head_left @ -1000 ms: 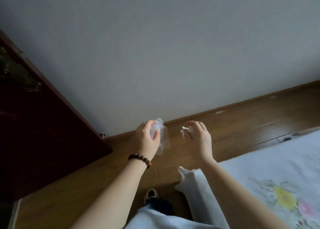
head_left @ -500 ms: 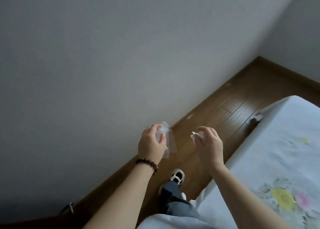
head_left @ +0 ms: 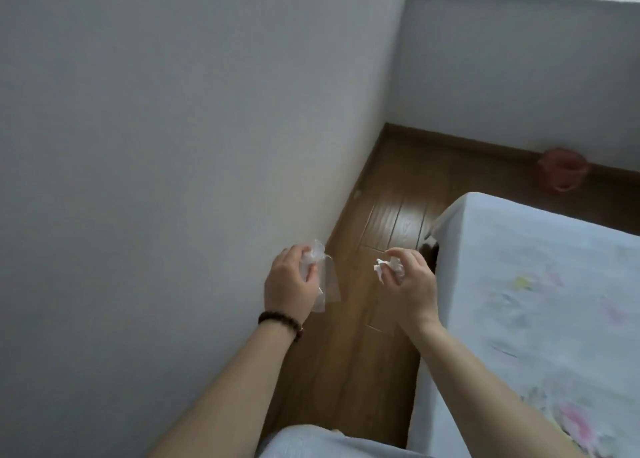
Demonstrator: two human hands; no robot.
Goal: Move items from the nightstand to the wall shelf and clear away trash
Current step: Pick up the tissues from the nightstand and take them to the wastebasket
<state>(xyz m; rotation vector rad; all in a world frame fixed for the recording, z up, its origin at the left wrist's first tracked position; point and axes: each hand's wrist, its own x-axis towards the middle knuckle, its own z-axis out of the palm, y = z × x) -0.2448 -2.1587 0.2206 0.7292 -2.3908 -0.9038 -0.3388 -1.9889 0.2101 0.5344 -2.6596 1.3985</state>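
Trash is in both my hands: left hand (head_left: pixel 289 283) grips a clear wrapper (head_left: pixel 320 277), right hand (head_left: pixel 407 277) pinches a crumpled tissue (head_left: pixel 381 269). A red bin (head_left: pixel 562 173) stands far ahead and to the right, against the far wall, past the bed (head_left: pixel 536 302) corner. My right hand is nearer to it. Both forearms extend forward, level, over the floor strip beside the wall.

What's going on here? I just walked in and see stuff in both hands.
A person stands between the wall and a bed, carrying trash. The left hand holds a clear plastic wrapper; the right hand pinches a crumpled white tissue. A reddish bin sits ahead by the far wall.
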